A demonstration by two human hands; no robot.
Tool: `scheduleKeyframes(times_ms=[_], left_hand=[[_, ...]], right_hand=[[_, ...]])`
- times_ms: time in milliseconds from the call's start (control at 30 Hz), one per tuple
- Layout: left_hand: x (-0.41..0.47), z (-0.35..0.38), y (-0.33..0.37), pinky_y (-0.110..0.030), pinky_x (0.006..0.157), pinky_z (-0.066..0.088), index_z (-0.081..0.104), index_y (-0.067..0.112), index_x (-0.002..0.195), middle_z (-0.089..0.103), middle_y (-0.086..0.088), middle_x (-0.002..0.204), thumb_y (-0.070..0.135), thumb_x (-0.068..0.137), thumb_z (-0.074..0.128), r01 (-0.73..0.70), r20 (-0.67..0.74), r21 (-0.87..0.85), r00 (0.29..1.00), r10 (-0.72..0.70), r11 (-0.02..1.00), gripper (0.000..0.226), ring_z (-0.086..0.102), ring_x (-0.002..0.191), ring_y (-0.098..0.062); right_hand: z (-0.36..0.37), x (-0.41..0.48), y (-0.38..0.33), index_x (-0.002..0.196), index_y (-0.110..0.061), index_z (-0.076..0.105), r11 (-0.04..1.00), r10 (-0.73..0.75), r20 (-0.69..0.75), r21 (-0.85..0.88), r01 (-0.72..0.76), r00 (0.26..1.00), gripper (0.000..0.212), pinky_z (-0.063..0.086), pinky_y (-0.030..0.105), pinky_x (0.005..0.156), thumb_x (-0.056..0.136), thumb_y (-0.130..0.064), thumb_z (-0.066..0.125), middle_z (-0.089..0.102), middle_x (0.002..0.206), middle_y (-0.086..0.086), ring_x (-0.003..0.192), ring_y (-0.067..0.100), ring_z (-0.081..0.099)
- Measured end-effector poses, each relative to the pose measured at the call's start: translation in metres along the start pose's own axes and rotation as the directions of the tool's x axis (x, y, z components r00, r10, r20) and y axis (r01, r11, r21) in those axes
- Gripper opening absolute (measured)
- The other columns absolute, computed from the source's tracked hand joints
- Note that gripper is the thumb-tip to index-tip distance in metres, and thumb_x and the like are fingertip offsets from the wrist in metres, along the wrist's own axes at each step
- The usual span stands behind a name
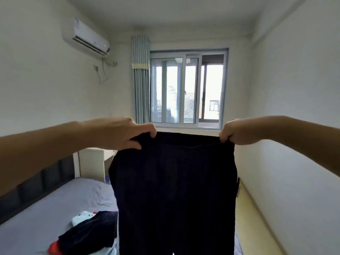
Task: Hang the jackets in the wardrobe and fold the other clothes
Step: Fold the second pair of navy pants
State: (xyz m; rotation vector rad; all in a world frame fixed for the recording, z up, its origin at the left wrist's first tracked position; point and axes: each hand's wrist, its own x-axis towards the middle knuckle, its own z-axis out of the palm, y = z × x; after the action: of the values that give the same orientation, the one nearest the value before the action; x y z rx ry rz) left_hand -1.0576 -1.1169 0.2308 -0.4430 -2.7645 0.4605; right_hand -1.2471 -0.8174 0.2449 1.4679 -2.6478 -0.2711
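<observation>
A pair of dark, near-black trousers hangs spread out in front of me, waistband on top, legs running off the bottom of the view. My left hand pinches the left end of the waistband, and my right hand grips the right end. Both arms are stretched forward at about chest height. On the bed at lower left lies a heap of other clothes: a dark garment, something light blue and white, and a bit of red. The trousers hide part of that heap.
A bed with a lilac sheet and a dark padded headboard fills the left. A white bedside cabinet stands at its far end. Ahead are a window and a blue curtain. A strip of floor runs along the right wall.
</observation>
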Motion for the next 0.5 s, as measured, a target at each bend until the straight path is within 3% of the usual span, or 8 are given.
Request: scheduleKeyframes(times_ms=[100,233,333,400,467,500], left_hand=[[0.003,-0.014,-0.005,-0.017,0.052,0.043,0.038,0.046,0.108,0.057,0.008,0.063,0.032,0.094,0.057,0.024,0.019,-0.125,1.000,-0.022,0.992,0.028,0.052,0.057,-0.005],[0.008,-0.023,-0.007,-0.014,0.055,0.037,0.052,0.033,0.085,0.054,0.011,0.065,0.034,0.090,0.061,-0.013,0.006,-0.088,1.000,0.013,0.996,0.011,0.050,0.060,-0.004],[0.011,-0.030,-0.011,-0.012,0.055,0.037,0.053,0.036,0.068,0.054,0.010,0.064,0.042,0.083,0.067,0.006,0.011,-0.095,1.000,-0.005,0.995,0.021,0.051,0.061,-0.002],[0.008,-0.031,-0.018,-0.016,0.059,0.043,0.066,0.033,0.073,0.059,0.008,0.073,0.052,0.078,0.067,0.045,0.019,-0.143,0.999,-0.043,0.989,0.020,0.056,0.066,-0.005],[0.002,-0.034,-0.028,-0.027,0.064,0.049,0.072,0.020,0.082,0.063,0.004,0.078,0.063,0.070,0.063,0.116,-0.014,-0.227,0.992,-0.123,0.967,0.045,0.059,0.067,-0.010],[0.001,-0.036,-0.034,-0.027,0.062,0.049,0.072,0.017,0.079,0.063,0.002,0.076,0.061,0.068,0.063,0.139,-0.068,-0.297,0.984,-0.166,0.945,0.046,0.058,0.063,-0.011]], right_hand=[[-0.019,-0.018,0.004,0.093,-0.002,0.065,0.997,0.034,-0.017,0.076,-0.033,0.999,0.026,0.042,0.031,0.068,0.089,-0.020,0.047,0.063,0.081,0.007,0.069,0.012,0.049],[-0.025,-0.032,0.002,0.089,-0.031,0.064,0.999,-0.005,-0.069,0.031,0.007,0.998,0.028,0.049,0.024,0.069,0.081,-0.057,0.058,0.064,0.084,-0.013,0.078,0.005,0.060],[-0.033,-0.034,0.001,0.081,-0.032,0.062,0.997,-0.019,-0.219,0.064,0.034,0.976,0.016,0.047,0.020,0.062,0.085,-0.048,0.065,0.065,0.076,-0.009,0.070,0.008,0.060],[-0.041,-0.036,0.006,0.075,-0.025,0.063,0.991,0.029,-0.273,0.134,0.008,0.962,0.019,0.044,0.022,0.059,0.086,-0.040,0.067,0.063,0.069,-0.007,0.063,0.008,0.058],[-0.049,-0.040,0.010,0.070,-0.024,0.061,0.973,0.068,-0.301,0.229,0.003,0.951,0.020,0.042,0.020,0.058,0.086,-0.034,0.069,0.059,0.062,-0.010,0.057,0.002,0.054],[-0.053,-0.042,0.012,0.069,-0.023,0.061,0.949,0.089,-0.313,0.316,0.015,0.946,0.020,0.042,0.020,0.058,0.086,-0.029,0.070,0.058,0.060,-0.010,0.057,0.001,0.054]])
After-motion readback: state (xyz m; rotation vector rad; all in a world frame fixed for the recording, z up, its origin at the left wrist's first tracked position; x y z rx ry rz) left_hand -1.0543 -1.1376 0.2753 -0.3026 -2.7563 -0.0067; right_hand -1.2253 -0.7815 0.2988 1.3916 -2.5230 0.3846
